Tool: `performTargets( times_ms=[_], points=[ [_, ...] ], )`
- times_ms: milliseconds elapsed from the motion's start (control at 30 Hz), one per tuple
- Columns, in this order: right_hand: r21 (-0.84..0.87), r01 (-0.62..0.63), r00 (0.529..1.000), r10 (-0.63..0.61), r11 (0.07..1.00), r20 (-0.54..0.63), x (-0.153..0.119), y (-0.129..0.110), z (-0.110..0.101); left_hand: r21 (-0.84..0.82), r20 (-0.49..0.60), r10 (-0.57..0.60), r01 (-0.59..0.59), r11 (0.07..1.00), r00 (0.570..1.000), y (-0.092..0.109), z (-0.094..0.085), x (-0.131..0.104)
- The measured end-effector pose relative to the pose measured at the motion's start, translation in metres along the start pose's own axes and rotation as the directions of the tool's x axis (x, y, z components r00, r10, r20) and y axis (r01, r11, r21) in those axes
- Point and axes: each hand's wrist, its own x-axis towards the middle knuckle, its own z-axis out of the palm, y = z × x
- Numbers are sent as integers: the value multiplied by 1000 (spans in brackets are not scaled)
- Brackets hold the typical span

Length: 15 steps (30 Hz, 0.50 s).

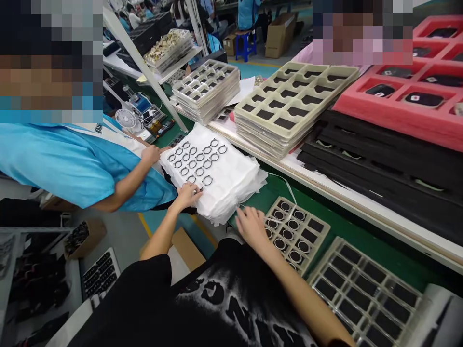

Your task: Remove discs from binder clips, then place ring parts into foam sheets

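Rows of dark rings (200, 157) lie on a stack of white, paper-like sheets (231, 178). At the near left edge of that stack is my left hand (188, 194), its fingers closed round a small dark piece that looks like a ring, mostly hidden by them. My right hand (251, 222) is between the stack and a tray of rings (307, 236); its fingers are bent and partly spread, and nothing shows in them. Inside this tray, pale-rimmed rings sit on dark pads, and a few compartments at its right side hold no ring.
A co-worker's hand (151, 155) touches the stack's far left edge. Beige trays (296, 96) and clear trays (206, 89) are piled behind. Red foam trays (394, 91) rest over black foam (379, 164) at right. Another compartment tray (365, 289) lies near right.
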Motion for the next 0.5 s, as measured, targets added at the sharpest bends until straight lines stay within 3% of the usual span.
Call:
performTargets(
  times_ms=[100,200,400,500],
  points=[
    [15,149,989,-149,989,10,74,-29,-10,-50,-127,-60,54,997,990,-10,-14,8],
    [-5,158,985,-157,987,67,127,-52,-8,17,-255,-118,127,992,960,-16,-17,17],
    [0,97,988,-96,995,125,164,-72,5,180,-172,-172,202,963,970,-20,-8,25],
    [23,81,987,-83,996,138,177,-72,2,204,-124,-127,150,967,984,-27,-9,30]
  ],
)
